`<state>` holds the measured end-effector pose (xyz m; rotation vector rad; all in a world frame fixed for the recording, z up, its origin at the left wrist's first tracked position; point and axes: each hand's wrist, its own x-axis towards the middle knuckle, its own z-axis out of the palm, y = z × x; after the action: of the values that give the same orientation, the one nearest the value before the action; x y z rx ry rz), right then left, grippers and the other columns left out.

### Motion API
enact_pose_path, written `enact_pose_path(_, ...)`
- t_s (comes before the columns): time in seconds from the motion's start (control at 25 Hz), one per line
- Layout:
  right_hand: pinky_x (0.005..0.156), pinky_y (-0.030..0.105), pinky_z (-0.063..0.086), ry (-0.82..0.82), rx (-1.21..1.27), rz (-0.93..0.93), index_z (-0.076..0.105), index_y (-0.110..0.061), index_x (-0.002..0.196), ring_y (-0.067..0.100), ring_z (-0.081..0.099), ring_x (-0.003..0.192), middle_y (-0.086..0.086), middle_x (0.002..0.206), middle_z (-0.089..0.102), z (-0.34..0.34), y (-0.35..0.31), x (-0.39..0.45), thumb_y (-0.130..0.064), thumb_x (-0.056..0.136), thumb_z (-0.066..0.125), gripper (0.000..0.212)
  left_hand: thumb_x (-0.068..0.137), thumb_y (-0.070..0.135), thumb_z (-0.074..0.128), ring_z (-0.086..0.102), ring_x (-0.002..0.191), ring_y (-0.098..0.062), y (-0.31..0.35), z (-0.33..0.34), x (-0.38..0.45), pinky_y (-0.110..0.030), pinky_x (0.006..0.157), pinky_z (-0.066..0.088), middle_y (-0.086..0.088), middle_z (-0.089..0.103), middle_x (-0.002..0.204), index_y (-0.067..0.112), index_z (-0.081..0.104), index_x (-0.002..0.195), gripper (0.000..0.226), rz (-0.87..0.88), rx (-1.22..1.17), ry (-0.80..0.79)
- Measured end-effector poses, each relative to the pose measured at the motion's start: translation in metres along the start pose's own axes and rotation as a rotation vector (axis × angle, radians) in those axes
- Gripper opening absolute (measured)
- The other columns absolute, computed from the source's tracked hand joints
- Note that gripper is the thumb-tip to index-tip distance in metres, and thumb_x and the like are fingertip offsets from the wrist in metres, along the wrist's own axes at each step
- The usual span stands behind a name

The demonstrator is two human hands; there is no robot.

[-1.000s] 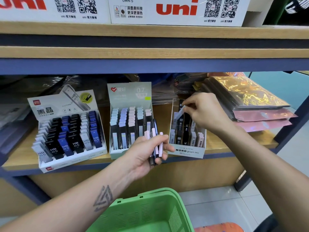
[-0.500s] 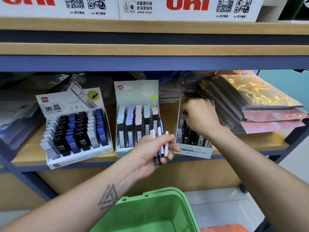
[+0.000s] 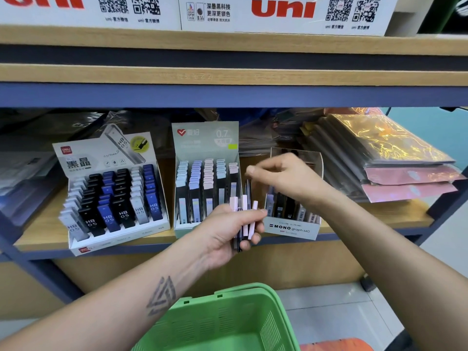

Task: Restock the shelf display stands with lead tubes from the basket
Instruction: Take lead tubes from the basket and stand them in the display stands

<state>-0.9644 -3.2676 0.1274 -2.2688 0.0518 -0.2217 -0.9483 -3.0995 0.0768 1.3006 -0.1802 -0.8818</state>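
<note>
My left hand (image 3: 228, 231) is closed around a small bunch of lead tubes (image 3: 244, 219), pink, white and dark, held upright in front of the shelf edge. My right hand (image 3: 283, 178) hovers just above that bunch, empty, thumb and fingers slightly apart and pointing left. Behind it stands the MONO graph MG display stand (image 3: 291, 228) with several tubes in it. To the left are the 0.7 stand (image 3: 205, 138) and the HB 0.5 stand (image 3: 83, 158), both well filled. The green basket (image 3: 228, 317) sits below my arms.
A wooden shelf board (image 3: 38, 231) carries the stands. A pile of shiny plastic-wrapped packs (image 3: 395, 158) lies at the right. The upper shelf (image 3: 228, 74) with white uni boxes (image 3: 291, 11) overhangs. Tiled floor (image 3: 329, 307) lies below, an orange object (image 3: 336, 345) at the bottom edge.
My right hand has left the MONO stand without the tube it carried and come left, over the bunch in my left hand. The left hand has stayed in place.
</note>
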Motion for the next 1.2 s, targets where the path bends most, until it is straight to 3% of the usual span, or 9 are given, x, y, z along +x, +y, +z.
enact_pose_path(0.08, 0.065, 0.017, 0.050, -0.118, 0.184, 0.072, 0.079, -0.014, 0.097, 0.002, 0.065, 0.070, -0.003, 0.081, 0.076, 0.001, 0.002, -0.010, -0.026, 0.090, 0.075, 0.015, 0.087, 0.008, 0.075, 0.051, 0.049, -0.017, 0.000, 0.002, -0.001, -0.017, 0.034, 0.030, -0.009, 0.058, 0.066, 0.007, 0.062, 0.086, 0.013, -0.003, 0.048, 0.019)
enact_pose_path(0.2, 0.073, 0.024, 0.057, -0.067, 0.473, 0.166, 0.077, -0.001, 0.101, 0.015, 0.069, 0.076, 0.012, 0.086, 0.074, -0.007, 0.015, -0.013, -0.004, 0.088, 0.074, 0.013, 0.085, 0.005, 0.076, 0.050, 0.050, -0.016, -0.002, 0.003, -0.002, -0.017, 0.035, 0.029, -0.009, 0.057, 0.067, 0.006, 0.064, 0.090, 0.014, 0.002, 0.084, 0.026)
enact_pose_path(0.32, 0.074, 0.026, 0.060, -0.053, 0.624, 0.203, 0.074, 0.003, 0.103, 0.024, 0.072, 0.081, 0.017, 0.085, 0.073, -0.020, 0.024, -0.019, 0.004, 0.088, 0.071, 0.016, 0.088, 0.003, 0.071, 0.050, 0.049, -0.015, -0.003, 0.001, -0.002, -0.017, 0.034, 0.029, -0.012, 0.061, 0.071, 0.004, 0.064, 0.090, 0.007, 0.019, 0.019, 0.010)
enact_pose_path(0.52, 0.073, 0.028, 0.060, -0.027, 0.596, 0.183, 0.070, 0.007, 0.104, 0.031, 0.074, 0.084, 0.027, 0.088, 0.073, -0.028, 0.031, -0.032, 0.007, 0.084, 0.073, 0.021, 0.087, 0.006, 0.071, 0.047, 0.047, -0.012, -0.001, -0.002, -0.002, -0.016, 0.035, 0.027, -0.017, 0.065, 0.079, 0.001, 0.071, 0.076, 0.012, 0.096, -0.102, -0.012)
enact_pose_path(0.6, 0.073, 0.028, 0.061, -0.039, 0.598, 0.187, 0.068, 0.010, 0.104, 0.031, 0.074, 0.083, 0.028, 0.088, 0.073, -0.031, 0.033, -0.036, 0.008, 0.084, 0.073, 0.021, 0.088, 0.006, 0.071, 0.046, 0.048, -0.012, 0.001, -0.001, -0.001, -0.016, 0.036, 0.026, -0.017, 0.067, 0.082, 0.002, 0.070, 0.079, 0.009, 0.131, -0.105, 0.012)
enact_pose_path(0.8, 0.072, 0.022, 0.055, -0.181, 0.116, 0.063, 0.077, -0.005, 0.091, 0.012, 0.071, 0.076, 0.009, 0.083, 0.077, -0.028, 0.032, -0.044, -0.008, 0.082, 0.083, 0.011, 0.088, 0.009, 0.073, 0.045, 0.047, -0.015, -0.002, 0.004, 0.007, -0.018, 0.034, 0.027, -0.016, 0.066, 0.075, 0.000, 0.068, 0.086, 0.011, 0.222, 0.056, 0.132)
enact_pose_path(1.0, 0.070, 0.025, 0.056, -0.205, 0.089, 0.013, 0.069, -0.008, 0.102, 0.013, 0.067, 0.070, 0.014, 0.087, 0.074, -0.015, 0.026, -0.044, -0.001, 0.082, 0.080, 0.024, 0.087, 0.011, 0.076, 0.045, 0.048, -0.017, -0.005, 0.010, 0.011, -0.019, 0.035, 0.027, -0.019, 0.057, 0.071, -0.003, 0.068, 0.086, 0.017, 0.216, 0.077, 0.133)
enact_pose_path(1.08, 0.070, 0.026, 0.057, -0.151, 0.080, 0.031, 0.069, -0.013, 0.110, 0.016, 0.068, 0.069, 0.014, 0.086, 0.074, -0.027, 0.025, -0.044, -0.002, 0.083, 0.079, 0.030, 0.088, 0.011, 0.073, 0.047, 0.048, -0.015, -0.003, 0.011, 0.012, -0.017, 0.034, 0.028, -0.016, 0.059, 0.071, 0.000, 0.067, 0.082, 0.014, 0.191, 0.013, 0.103)
enact_pose_path(1.2, 0.076, 0.032, 0.062, 0.164, 0.135, 0.048, 0.072, -0.011, 0.112, 0.025, 0.074, 0.076, 0.011, 0.085, 0.076, -0.058, 0.028, -0.038, -0.003, 0.085, 0.077, 0.029, 0.089, 0.010, 0.072, 0.048, 0.049, -0.014, -0.001, 0.011, 0.012, -0.017, 0.034, 0.029, -0.013, 0.061, 0.070, 0.003, 0.066, 0.081, 0.012, 0.157, -0.020, 0.083)
